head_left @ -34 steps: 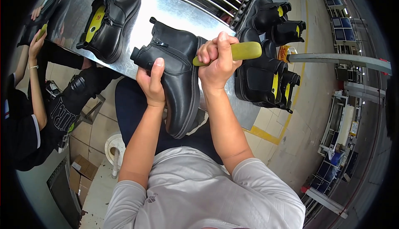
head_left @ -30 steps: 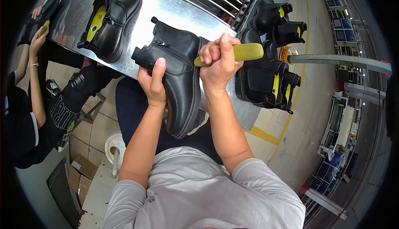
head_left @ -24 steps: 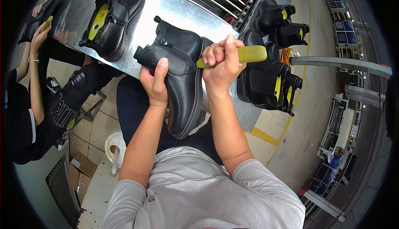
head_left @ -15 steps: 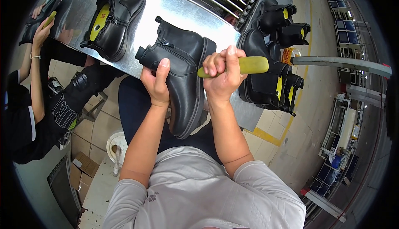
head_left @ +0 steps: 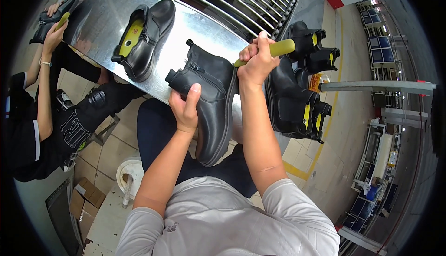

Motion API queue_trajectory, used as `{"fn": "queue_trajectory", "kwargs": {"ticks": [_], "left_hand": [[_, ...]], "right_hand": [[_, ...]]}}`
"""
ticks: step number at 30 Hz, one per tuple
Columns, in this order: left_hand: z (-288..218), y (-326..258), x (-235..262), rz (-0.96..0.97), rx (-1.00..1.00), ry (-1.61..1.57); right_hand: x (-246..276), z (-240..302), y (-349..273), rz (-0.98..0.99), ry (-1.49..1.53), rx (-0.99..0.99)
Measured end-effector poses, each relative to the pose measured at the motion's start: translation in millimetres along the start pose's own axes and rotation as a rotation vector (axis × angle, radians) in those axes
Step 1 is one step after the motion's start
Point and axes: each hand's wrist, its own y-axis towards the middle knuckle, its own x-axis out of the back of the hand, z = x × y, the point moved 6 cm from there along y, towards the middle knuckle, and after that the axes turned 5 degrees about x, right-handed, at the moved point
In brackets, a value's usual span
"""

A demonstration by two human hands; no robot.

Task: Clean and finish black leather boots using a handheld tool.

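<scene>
A black ankle boot (head_left: 211, 116) with a side zip lies on its side over my lap and the table edge, toe toward me. My left hand (head_left: 186, 109) grips it at the ankle, thumb on top, its fingers hidden beneath. My right hand (head_left: 258, 63) is closed around a flat olive-yellow tool (head_left: 283, 48) with a rounded broad end. The tool's narrow tip meets the edge of the boot near the heel; exact contact cannot be made out. Another black boot (head_left: 158, 28) with a yellow insole lies on the metal table (head_left: 190, 26), left of the held one.
Several black boots (head_left: 288, 98) stand in a cluster at the right. Metal bars (head_left: 246, 0) lie beyond the table. At the left a co-worker's hand (head_left: 55, 35) holds a similar tool beside a boot. A white bucket (head_left: 125, 177) is by my left arm.
My right hand has moved with the tool along the boot's sole edge, away from me toward the heel. The view has shifted a little. My left hand keeps its grip on the boot.
</scene>
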Motion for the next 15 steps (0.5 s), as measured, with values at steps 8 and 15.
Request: {"fn": "queue_trajectory", "kwargs": {"ticks": [8,15], "left_hand": [[3.3,-1.1,0.5,-0.017,0.014,0.020],[4.3,-0.9,1.5,-0.012,-0.007,0.024]], "right_hand": [[1.5,-27.0,12.0,0.135,-0.115,-0.170],[-2.8,-20.8,3.2,0.234,0.031,-0.178]]}}
